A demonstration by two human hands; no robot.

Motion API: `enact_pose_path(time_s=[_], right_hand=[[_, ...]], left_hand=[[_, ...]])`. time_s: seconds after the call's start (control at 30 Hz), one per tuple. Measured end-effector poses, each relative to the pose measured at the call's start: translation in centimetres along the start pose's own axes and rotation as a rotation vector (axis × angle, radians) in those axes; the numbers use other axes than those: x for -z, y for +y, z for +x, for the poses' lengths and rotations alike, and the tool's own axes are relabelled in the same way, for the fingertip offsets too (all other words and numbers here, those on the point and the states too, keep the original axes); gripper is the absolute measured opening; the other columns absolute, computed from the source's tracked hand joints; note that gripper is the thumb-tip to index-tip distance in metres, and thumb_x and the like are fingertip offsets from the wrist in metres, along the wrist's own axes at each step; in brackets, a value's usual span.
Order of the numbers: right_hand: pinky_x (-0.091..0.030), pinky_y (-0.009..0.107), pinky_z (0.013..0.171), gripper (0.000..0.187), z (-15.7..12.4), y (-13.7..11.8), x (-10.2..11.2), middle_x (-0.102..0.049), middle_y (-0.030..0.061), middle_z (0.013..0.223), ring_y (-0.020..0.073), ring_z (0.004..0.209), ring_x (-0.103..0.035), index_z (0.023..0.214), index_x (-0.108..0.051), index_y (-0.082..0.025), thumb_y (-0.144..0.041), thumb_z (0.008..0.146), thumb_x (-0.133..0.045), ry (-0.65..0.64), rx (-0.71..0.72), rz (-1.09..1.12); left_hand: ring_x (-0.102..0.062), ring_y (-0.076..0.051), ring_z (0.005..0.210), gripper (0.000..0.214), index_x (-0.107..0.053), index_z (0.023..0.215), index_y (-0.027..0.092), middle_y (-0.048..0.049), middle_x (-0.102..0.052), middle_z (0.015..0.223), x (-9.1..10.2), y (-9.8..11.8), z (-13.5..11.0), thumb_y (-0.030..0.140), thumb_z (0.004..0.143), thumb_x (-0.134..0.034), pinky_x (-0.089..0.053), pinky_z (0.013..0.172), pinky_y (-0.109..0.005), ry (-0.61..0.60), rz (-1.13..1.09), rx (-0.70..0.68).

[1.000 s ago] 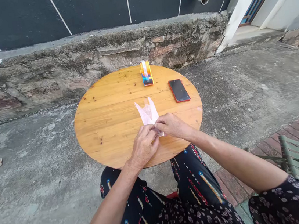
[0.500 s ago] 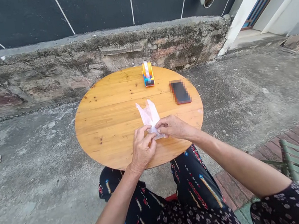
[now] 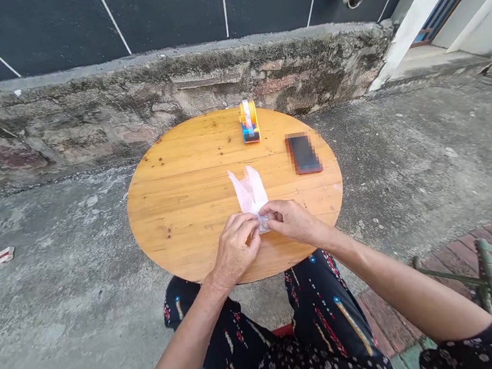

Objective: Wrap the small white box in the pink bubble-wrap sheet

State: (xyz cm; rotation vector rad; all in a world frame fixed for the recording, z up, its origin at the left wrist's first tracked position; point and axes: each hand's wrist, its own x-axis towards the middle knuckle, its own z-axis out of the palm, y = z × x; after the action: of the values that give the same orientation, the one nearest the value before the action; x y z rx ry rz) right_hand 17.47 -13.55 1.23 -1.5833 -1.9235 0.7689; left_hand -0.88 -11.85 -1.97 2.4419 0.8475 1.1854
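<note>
Fingers of our left hand [image 3: 233,246] and right hand [image 3: 295,220] bend onto the near end of a pinkish-white sheet [image 3: 257,192]; whether either pinches or merely presses, we cannot tell. We find the sheet near the middle of the wooden table [image 3: 179,200], forked end towards the tape dispenser [image 3: 250,124], with a phone [image 3: 303,154] to the right.

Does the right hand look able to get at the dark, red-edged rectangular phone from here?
Probably yes: though the right hand is at the thin pinkish-white sheet, only yellowish wooden tabletop shows between it and the phone.
</note>
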Motion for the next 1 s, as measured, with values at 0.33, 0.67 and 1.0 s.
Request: enact_pose_path(time_s=[0.33,0.67,1.0], right_hand=[[-0.039,0.032,0.077,0.016,-1.4,-1.4,-0.4,-0.065,0.0076,0.094,0.0210,0.089,-0.058,0.101,-0.068,-0.019,-0.024,0.093,-0.055,0.095,0.283,-0.661],[-0.034,0.035,0.074,0.011,-1.2,-1.2,-0.5,-0.064,0.0062,0.093,0.0206,0.083,-0.057,0.095,-0.065,-0.019,-0.018,0.092,-0.054,0.081,0.314,-0.714],[-0.035,0.038,0.078,0.016,-1.4,-0.2,-0.4,-0.066,0.0080,0.107,0.0235,0.092,-0.055,0.103,-0.068,-0.024,-0.023,0.091,-0.057,0.205,0.348,-0.602]], left_hand=[[-0.061,-0.019,0.094,0.018,-0.067,0.091,0.018,-0.0072,-0.067,0.099,0.4,0.4,0.3,0.009,0.086,-0.051,-0.053,0.084,-0.035,-0.010,-0.086,0.057],[-0.063,-0.019,0.101,0.018,-0.068,0.100,0.019,-0.0069,-0.068,0.106,-0.2,-1.7,1.1,0.017,0.090,-0.052,-0.052,0.092,-0.036,0.143,-0.112,0.262],[-0.063,-0.020,0.098,0.024,-0.070,0.101,0.017,-0.0085,-0.070,0.106,-1.0,-2.8,3.3,0.013,0.091,-0.048,-0.053,0.087,-0.036,-0.032,-0.113,0.179]])
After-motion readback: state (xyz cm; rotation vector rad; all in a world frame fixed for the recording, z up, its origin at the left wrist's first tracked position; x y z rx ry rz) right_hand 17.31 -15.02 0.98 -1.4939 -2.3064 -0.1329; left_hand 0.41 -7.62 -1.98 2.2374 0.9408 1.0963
